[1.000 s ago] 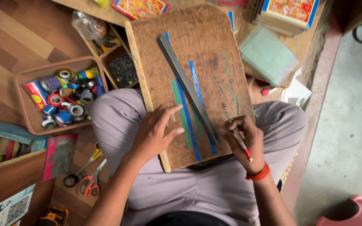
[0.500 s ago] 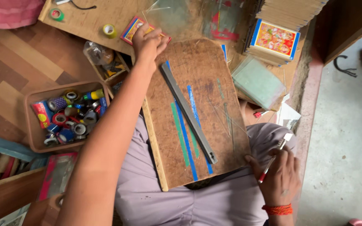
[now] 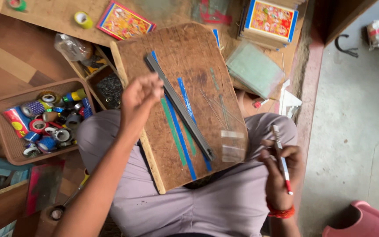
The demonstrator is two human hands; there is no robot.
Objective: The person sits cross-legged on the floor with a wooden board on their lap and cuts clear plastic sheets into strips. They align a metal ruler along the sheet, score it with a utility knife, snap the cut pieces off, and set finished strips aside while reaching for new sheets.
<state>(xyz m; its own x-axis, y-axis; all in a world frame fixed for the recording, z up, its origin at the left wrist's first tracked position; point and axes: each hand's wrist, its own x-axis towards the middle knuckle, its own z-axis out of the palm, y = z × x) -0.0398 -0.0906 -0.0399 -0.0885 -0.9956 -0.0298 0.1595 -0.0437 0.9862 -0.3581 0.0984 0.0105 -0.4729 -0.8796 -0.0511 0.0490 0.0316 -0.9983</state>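
Observation:
A worn wooden board (image 3: 198, 52) lies across my lap. On it are a long grey metal ruler (image 3: 185, 114), blue and green tape strips (image 3: 175, 131), thin wires (image 3: 218, 107) and small clear tape pieces (image 3: 232, 145). My left hand (image 3: 142, 94) hovers over the board's left side beside the ruler, fingers curled together; I see nothing in it. My right hand (image 3: 279, 173) is off the board's right edge above my thigh, holding a red-and-white pen-like tool (image 3: 281, 160) upright.
A brown basket (image 3: 5, 140) of tape rolls sits on the floor at left, beside a small box of dark bits (image 3: 108, 90). Picture cards (image 3: 126, 20), a stack of pictures (image 3: 270, 19) and clear sleeves (image 3: 253, 70) lie beyond the board. Scissors (image 3: 62, 208) lie lower left, and a pink stool (image 3: 365, 221) stands lower right.
My left hand reached out to the picture card beyond the board, then came back over the board with fingers curled. My right hand moved off the board to the right with the tool.

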